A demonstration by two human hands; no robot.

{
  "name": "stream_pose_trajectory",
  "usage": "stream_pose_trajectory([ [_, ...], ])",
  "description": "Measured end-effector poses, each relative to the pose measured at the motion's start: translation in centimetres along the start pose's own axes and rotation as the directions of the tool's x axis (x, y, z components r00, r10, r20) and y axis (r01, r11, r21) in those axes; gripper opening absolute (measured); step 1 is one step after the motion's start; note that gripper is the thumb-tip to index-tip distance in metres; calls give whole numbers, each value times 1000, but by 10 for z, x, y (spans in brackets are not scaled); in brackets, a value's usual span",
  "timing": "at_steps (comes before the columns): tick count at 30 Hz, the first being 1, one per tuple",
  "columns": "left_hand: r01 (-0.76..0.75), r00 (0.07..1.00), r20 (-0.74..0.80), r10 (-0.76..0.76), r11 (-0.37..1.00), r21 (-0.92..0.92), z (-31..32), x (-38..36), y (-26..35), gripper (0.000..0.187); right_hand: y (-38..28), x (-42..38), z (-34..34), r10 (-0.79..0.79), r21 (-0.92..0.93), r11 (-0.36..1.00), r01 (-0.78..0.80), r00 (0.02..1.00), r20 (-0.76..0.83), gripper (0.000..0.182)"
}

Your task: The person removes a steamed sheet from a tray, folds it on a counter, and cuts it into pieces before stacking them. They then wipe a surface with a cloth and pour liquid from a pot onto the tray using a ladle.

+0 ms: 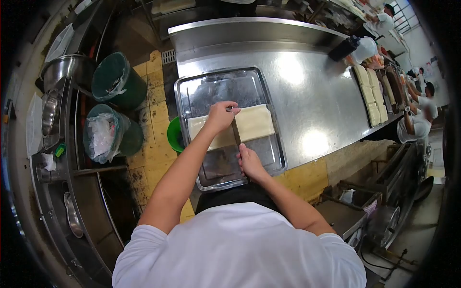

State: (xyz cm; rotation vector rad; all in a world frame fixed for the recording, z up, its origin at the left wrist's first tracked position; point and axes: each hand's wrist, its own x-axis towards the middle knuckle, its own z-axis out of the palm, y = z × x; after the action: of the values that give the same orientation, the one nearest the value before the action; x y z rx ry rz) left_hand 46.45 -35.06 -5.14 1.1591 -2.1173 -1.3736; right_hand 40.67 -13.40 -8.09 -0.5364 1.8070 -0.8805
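A shallow metal tray (217, 176) lies on the steel worktop, with a pale cream-coloured slab (256, 122) across its middle. Its material I cannot make out. A long, narrow knife (236, 130) crosses the slab, its handle end toward my body. My right hand (251, 162) is closed round the near end of the knife, over the near part of the tray. At the far end of the blade, above the slab, my left hand (222, 116) has its fingers curled on the knife. It hides part of the slab.
Two green bins (122, 79) with plastic liners stand on the floor at left, near a green bucket (175, 134). More pale slabs (370, 95) line the worktop's right end, beside a dark bottle (344, 48). Other people (420, 113) are at the right.
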Motion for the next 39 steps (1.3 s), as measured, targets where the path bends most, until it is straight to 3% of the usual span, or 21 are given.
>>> stream_pose_trajectory([
  [3, 56, 998, 29, -55, 998, -28, -1, 0, -1, 32, 4, 5, 1, -39, -18, 999, 39, 999, 6, 66],
  [6, 53, 998, 32, -52, 998, -32, 0, 3, -2, 32, -16, -4, -1, 76, 44, 996, -76, 997, 21, 62],
  [9, -4, 1000, 28, 4, 1000, -4, -4, 9, -10, 40, -53, -14, -8, 222, 155, 958, -241, 966, 132, 55],
  [12, 4, 993, -121, -3, 1000, 8, -7, 19, -27, 49, -97, -26, -19, 255, 254, 912, -321, 931, 261, 48],
  [16, -40, 946, -323, -8, 989, -143, -30, -4, -16, 45, -130, -48, -35, 170, 290, 920, -263, 936, 309, 39],
  [18, -49, 923, -378, -76, 949, -311, -38, -18, -29, 41, -122, -63, -41, 94, 127, 982, -136, 953, 288, 36],
  [20, -97, 887, -454, -83, 928, -359, -47, -41, -39, 35, -91, -68, -49, -18, -73, 996, 42, 954, 299, 36],
  [21, -117, 866, -492, -94, 917, -380, -51, -55, -43, 32, -84, -72, -56, 3, -255, 964, 70, 962, 274, 29],
  [22, -87, 864, -488, -122, 918, -386, -55, -68, -44, 30, -62, -70, -61, -148, -386, 893, 230, 961, 232, 28],
  [24, -27, 860, -478, -179, 919, -393, -62, -94, -44, 26, -13, -59, -66, -446, -621, 625, 473, 869, 214, 29],
  [26, -53, 857, -496, -144, 931, -361, -52, -109, -58, 23, -8, -58, -70, -434, -737, 478, 478, 858, 275, 34],
  [28, -38, 878, -471, -89, 967, -253, -46, -124, -62, 23, 0, -52, -73, -471, -795, 267, 545, 793, 386, 37],
  [31, -16, 909, -409, -75, 977, -214, -29, -146, -43, 18, 6, -42, -73, -452, -780, 267, 566, 789, 417, 42],
  [34, 44, 938, -329, -112, 978, -206, -13, -157, -19, 16, 7, -33, -77, -563, -746, 215, 631, 704, 433, 36],
  [39, 46, 965, -241, -103, 972, -232, 23, -158, -18, 15, -31, 13, -92, -581, -608, 456, 650, 735, 350, 36],
])
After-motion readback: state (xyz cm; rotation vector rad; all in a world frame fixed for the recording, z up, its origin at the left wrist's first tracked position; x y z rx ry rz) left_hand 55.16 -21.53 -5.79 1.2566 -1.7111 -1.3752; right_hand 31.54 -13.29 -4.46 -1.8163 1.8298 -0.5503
